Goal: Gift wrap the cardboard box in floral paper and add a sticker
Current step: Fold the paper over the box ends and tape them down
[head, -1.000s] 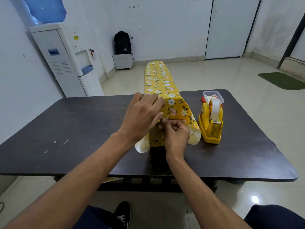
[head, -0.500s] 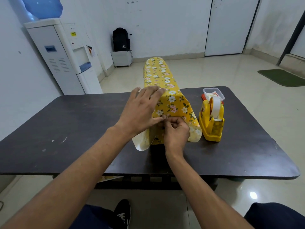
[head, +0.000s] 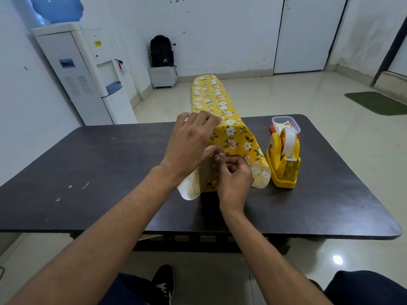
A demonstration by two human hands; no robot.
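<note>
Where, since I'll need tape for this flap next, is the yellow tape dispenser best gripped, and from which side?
Probably take the tape dispenser by its flat side walls, low near the base, from above and the right. Its tape roll stands upright in the middle, and the floral paper flares close on its left, leaving little room there.

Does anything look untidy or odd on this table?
The paper has loose flaps splaying out on both sides at its near end, the left showing its pale underside. White scuffs mark the table at left.
</note>
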